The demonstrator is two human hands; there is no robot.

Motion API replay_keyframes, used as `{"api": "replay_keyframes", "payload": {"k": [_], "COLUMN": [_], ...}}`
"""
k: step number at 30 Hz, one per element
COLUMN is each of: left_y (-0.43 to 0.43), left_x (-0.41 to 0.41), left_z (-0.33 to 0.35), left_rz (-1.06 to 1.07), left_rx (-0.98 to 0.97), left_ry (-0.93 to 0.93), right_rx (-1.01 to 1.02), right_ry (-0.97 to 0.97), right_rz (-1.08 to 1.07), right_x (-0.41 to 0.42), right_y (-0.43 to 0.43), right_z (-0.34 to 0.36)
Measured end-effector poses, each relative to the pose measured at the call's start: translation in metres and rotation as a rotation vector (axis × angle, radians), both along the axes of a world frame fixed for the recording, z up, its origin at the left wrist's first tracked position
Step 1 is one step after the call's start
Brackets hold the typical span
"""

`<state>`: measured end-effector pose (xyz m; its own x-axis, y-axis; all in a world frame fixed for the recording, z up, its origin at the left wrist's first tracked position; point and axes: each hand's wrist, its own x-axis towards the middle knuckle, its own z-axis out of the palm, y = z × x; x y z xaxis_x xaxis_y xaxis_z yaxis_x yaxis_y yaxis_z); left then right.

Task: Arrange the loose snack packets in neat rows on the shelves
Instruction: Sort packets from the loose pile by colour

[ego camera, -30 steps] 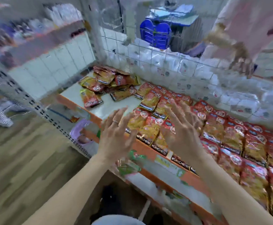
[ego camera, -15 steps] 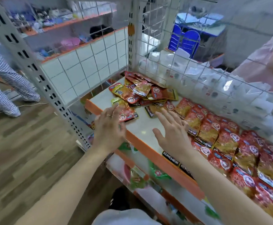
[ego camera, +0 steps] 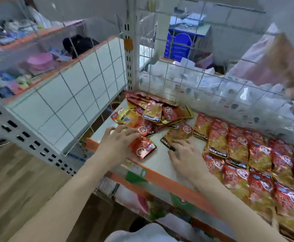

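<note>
- Loose snack packets (ego camera: 153,113), shiny red and yellow foil pouches, lie heaped in the back left corner of the white shelf with an orange front edge (ego camera: 158,161), just beside the white wire-grid side panel (ego camera: 69,95).
- The left hand (ego camera: 118,144), a ring on one finger, is released: its fingers lie stretched out, their tips resting on the near-left edge of a single red foil packet (ego camera: 144,149) that lies flat in front of the heap.
- The right hand (ego camera: 186,155) is likewise released, fingers spread and flat, tips touching the near edge of a brown-orange packet with a black band (ego camera: 176,137).
- Neat rows of red and yellow packets (ego camera: 247,154) overlap across the shelf's right side, close to the right hand.
- A wire mesh back wall (ego camera: 203,79) stands behind them.
</note>
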<state>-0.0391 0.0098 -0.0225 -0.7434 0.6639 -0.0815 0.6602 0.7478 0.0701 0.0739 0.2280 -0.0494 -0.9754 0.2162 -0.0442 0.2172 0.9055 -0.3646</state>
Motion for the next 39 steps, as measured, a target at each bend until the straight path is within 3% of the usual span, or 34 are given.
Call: {"api": "replay_keyframes", "payload": {"k": [5,11,13,16,22,25,30,39], "left_y": [-0.008,-0.006,-0.002,0.009,0.031,0.042,0.071,0.147], "left_x": [-0.016,-0.018,-0.014,0.000,0.002,0.005,0.035,0.135], "left_z": [-0.020,-0.034,-0.027,-0.009,0.000,-0.005,0.004,0.035], "left_rz": [-0.155,-0.358,-0.318,-0.026,0.421,0.427,0.269,0.142], "left_rx": [0.050,0.483,0.655,0.971,1.236,1.295,1.265,1.256], "left_ry": [0.078,0.219,0.107,-0.312,-0.807,-0.989,-0.894,-0.877], "right_rx": [-0.080,-0.028,-0.148,-0.283,-0.336,-0.435,-0.733,-0.893], "right_ry": [0.105,-0.118,-0.068,-0.089,0.131,0.229,0.308,0.521], "right_rz": [-0.154,-0.422,-0.450,-0.528,-0.410,-0.390,-0.440,-0.512], "right_x": [0.015,-0.002,-0.011,-0.018,-0.001,0.016,0.055,0.170], "right_y": [-0.008,-0.012,-0.015,-0.010,0.003,0.012,0.031,0.088], "right_z": [0.002,0.011,0.016,0.023,0.030,0.044,0.064,0.089]}}
